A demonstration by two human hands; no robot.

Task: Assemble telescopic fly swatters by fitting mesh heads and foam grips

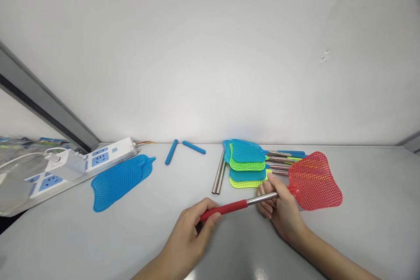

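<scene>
L hand (189, 229): rod (257, 199) in red grip (231, 208)

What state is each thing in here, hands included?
Red swatter: held in both hands, head at the right.
Left hand: closed around its red grip.
Right hand: closed around the metal shaft near the head.
Blue swatter heads: overlapping, no shafts attached.
Blue grips: two, lying apart.
Metal rods: two, lying side by side.
Blue and green swatters: piled, overlapping, with shafts.
Power strip: plugged into; switch position unclear.
</scene>
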